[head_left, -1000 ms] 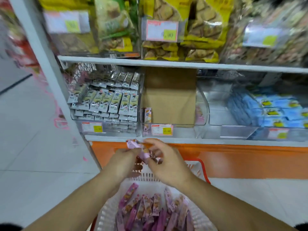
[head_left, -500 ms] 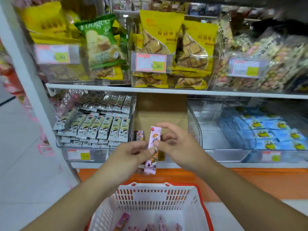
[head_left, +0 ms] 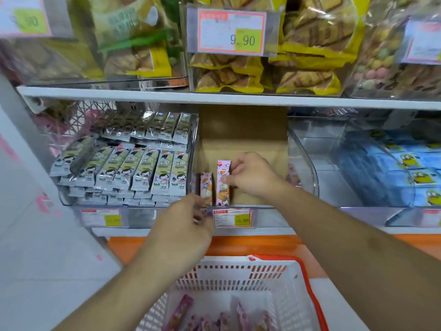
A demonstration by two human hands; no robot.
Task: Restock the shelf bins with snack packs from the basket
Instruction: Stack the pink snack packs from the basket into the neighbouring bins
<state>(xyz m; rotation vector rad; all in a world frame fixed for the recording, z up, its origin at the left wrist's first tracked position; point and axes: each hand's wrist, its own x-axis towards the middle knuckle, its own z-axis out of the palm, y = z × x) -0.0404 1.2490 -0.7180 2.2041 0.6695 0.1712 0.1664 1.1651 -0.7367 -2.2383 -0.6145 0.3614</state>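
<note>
The shelf [head_left: 214,97] runs across the middle of the frame. The clear bin [head_left: 262,206] at its center is almost bare. The white basket [head_left: 238,275] sits at the bottom with more packs. The right hand [head_left: 253,175] pinches a pink snack pack [head_left: 223,180], standing it up beside another pack [head_left: 206,188]. The left hand [head_left: 186,223] curls at the bin's front edge; I cannot tell what it grips. With nothing to lean on, the packs may tip over.

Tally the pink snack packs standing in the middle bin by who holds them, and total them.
Held by the right hand: 1, the taller pink pack
Standing by the left hand, grip unclear: 1, the shorter pink pack
Total: 2
</note>
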